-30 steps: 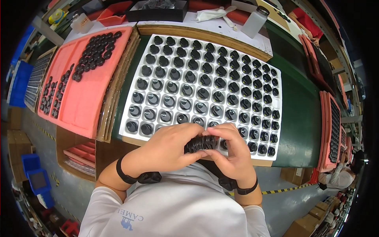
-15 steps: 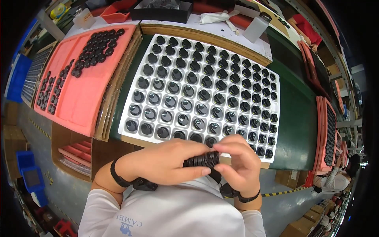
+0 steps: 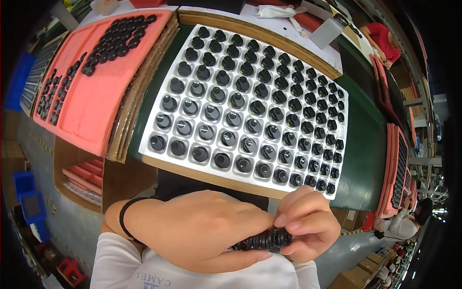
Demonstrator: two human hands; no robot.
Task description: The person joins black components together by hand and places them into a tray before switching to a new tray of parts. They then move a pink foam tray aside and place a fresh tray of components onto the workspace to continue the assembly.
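In front of my shirt, my left hand (image 3: 204, 229) is closed around a row of thin black ring-like parts (image 3: 257, 242), stacked face to face. Thumb below and fingers above clamp the stack. My right hand (image 3: 310, 222) has its thumb and fingers pinched on a black ring-like part (image 3: 279, 239) at the stack's right end; whether that piece is apart from the stack I cannot tell. Just beyond both hands lies a white moulded tray (image 3: 147, 144), its pockets filled with rows of round black parts (image 3: 222, 160), some with shiny tops.
Pink foam trays (image 3: 91, 120) on a cardboard stack hold more black parts at left. A wooden bar (image 3: 260, 41) runs behind the white tray. A translucent bottle (image 3: 328, 32) and white glove (image 3: 276, 11) lie beyond. Other people (image 3: 403, 222) work at right.
Both hands have moved down toward my body, away from the white tray. My right fingers, looser before, now pinch the stack's right end. The view has shifted a little.
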